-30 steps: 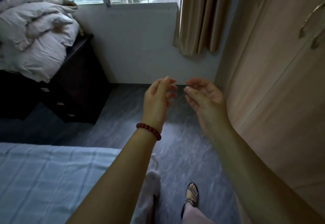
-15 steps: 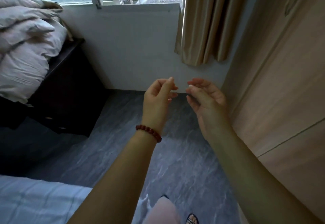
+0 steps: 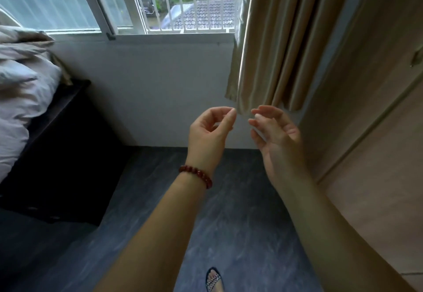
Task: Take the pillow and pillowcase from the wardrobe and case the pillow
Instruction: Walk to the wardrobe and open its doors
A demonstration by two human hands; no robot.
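Observation:
The light wooden wardrobe (image 3: 377,117) fills the right side, its doors closed, a metal handle (image 3: 417,56) at the right edge. My left hand (image 3: 209,136), a red bead bracelet on its wrist, is raised in front of me with loosely curled fingers and holds nothing. Beside it my right hand (image 3: 275,134) hovers palm-in, fingers relaxed, also empty, a short way left of the wardrobe. No pillow or pillowcase from the wardrobe is in view.
A beige curtain (image 3: 274,39) hangs by the barred window (image 3: 183,0). A dark cabinet (image 3: 57,149) at the left carries piled pale bedding (image 3: 20,94). Grey floor (image 3: 229,223) lies between them, my sandalled foot (image 3: 214,279) below.
The view has tilted up and moved forward; the bed has left the frame and the window shows more. Both hands stay raised together, empty, now in front of the curtain's hem.

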